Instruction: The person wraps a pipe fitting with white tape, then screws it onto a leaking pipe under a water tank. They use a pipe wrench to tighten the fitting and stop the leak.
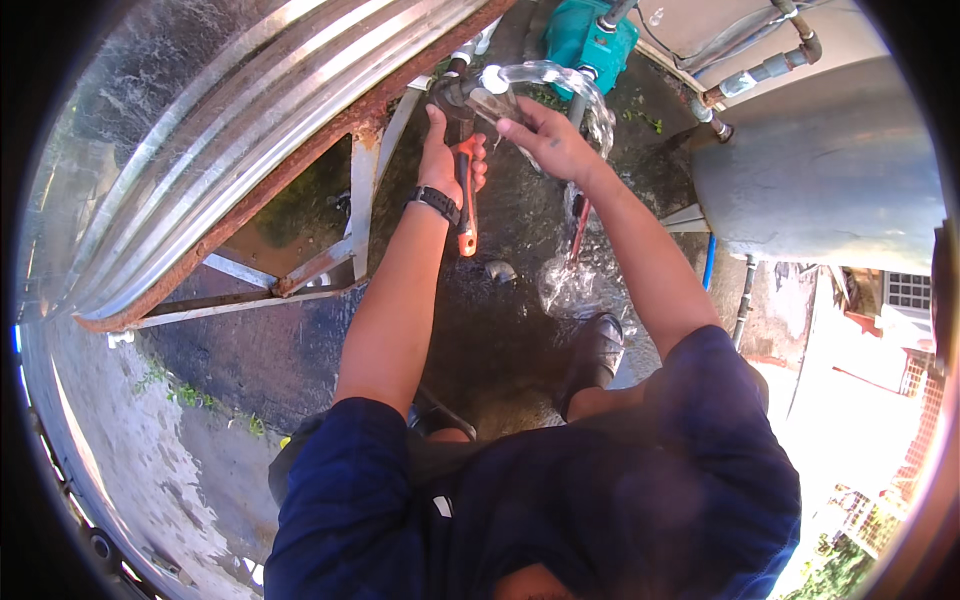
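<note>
My left hand (440, 165) is closed round the orange-and-black handle of a wrench (466, 200). Its dark head (455, 95) is up by the pipework. Just to the right, my right hand (555, 140) has its fingers closed on a short greyish pipe piece (492, 106) beside the wrench head. Water (550, 72) gushes from a white pipe end (493, 80), arcs right over my right hand and splashes down (575, 285) near my foot. Whether the pipe piece touches the wrench is unclear.
A teal pump (590, 45) stands beyond my hands. To the left is a corrugated metal tank (220, 130) on a rusty frame (365, 190); a smooth metal tank (820, 170) sits right. On the wet ground lie a red-handled tool (581, 225) and a small pipe elbow (500, 270).
</note>
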Action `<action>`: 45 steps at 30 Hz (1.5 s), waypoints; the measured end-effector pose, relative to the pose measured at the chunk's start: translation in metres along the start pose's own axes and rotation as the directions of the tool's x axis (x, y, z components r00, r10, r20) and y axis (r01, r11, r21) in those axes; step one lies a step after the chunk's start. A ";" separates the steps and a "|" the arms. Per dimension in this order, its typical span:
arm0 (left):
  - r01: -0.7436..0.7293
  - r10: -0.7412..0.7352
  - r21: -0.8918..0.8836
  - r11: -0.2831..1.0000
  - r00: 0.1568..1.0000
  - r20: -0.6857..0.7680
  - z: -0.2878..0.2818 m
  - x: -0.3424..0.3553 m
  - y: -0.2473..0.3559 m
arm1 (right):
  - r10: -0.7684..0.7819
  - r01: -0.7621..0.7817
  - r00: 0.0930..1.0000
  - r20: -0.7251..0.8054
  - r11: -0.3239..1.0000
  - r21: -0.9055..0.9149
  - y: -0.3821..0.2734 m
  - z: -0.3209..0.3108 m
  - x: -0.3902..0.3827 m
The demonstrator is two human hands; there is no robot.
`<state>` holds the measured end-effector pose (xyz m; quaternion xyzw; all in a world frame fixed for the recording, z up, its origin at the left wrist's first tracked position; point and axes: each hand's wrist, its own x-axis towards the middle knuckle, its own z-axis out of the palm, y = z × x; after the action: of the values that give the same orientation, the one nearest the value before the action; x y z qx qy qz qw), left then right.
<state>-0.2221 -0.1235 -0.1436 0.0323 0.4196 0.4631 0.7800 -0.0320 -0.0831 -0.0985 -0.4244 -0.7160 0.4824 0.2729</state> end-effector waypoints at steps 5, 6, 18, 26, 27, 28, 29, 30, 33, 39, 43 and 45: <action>-0.015 0.015 -0.016 1.000 1.000 -0.021 0.001 0.001 -0.001 | 0.022 -0.003 0.982 -0.187 0.994 0.105 -0.024 0.040 -0.018; -0.014 0.014 -0.017 1.000 1.000 -0.024 0.002 0.001 -0.001 | 0.055 -0.037 0.977 -0.205 0.995 0.092 -0.030 0.042 -0.019; -0.119 0.118 -0.003 0.993 0.988 -0.102 0.004 0.006 -0.007 | 0.393 -0.263 0.868 -0.304 0.882 0.390 -0.056 0.082 -0.009; -0.124 0.125 -0.052 0.991 0.992 0.020 -0.006 0.011 -0.007 | 0.663 -0.149 0.733 -0.154 0.377 0.914 -0.130 0.111 0.020; -0.129 0.129 -0.044 0.991 0.992 -0.003 -0.003 0.011 -0.008 | 0.702 -0.095 0.697 -0.149 0.295 0.951 -0.141 0.117 0.029; -0.134 0.133 -0.033 0.990 0.991 -0.013 -0.003 0.008 -0.008 | 0.739 -0.037 0.660 -0.137 0.215 0.976 -0.149 0.120 0.034; -0.136 0.136 -0.034 0.990 0.991 -0.021 0.001 0.009 -0.008 | 0.760 -0.127 0.633 -0.148 0.290 0.948 -0.154 0.120 0.037; -0.136 0.136 -0.024 0.990 0.991 -0.017 0.001 0.006 -0.009 | 0.773 -0.126 0.615 -0.153 0.287 0.950 -0.158 0.123 0.040; -0.129 0.129 -0.021 0.991 0.992 -0.019 0.003 0.003 -0.007 | 0.765 -0.109 0.614 -0.194 0.325 0.940 -0.155 0.124 0.041; -0.155 0.160 -0.057 0.986 0.982 0.097 0.000 0.003 -0.007 | 0.663 -0.272 0.724 -0.190 0.529 0.804 -0.117 0.120 0.029; -0.191 0.192 -0.063 0.980 0.981 0.014 0.006 0.007 -0.010 | 0.398 -0.235 0.818 -0.416 0.890 0.390 -0.076 0.099 -0.002; -0.124 0.125 0.023 0.992 0.992 -0.022 0.004 0.006 -0.007 | 0.304 -0.240 0.894 -0.329 0.945 0.220 -0.056 0.078 -0.014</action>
<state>-0.2132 -0.1214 -0.1473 0.0613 0.4307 0.5067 0.7443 -0.1072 -0.1409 -0.0770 -0.5760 -0.5427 0.4910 0.3642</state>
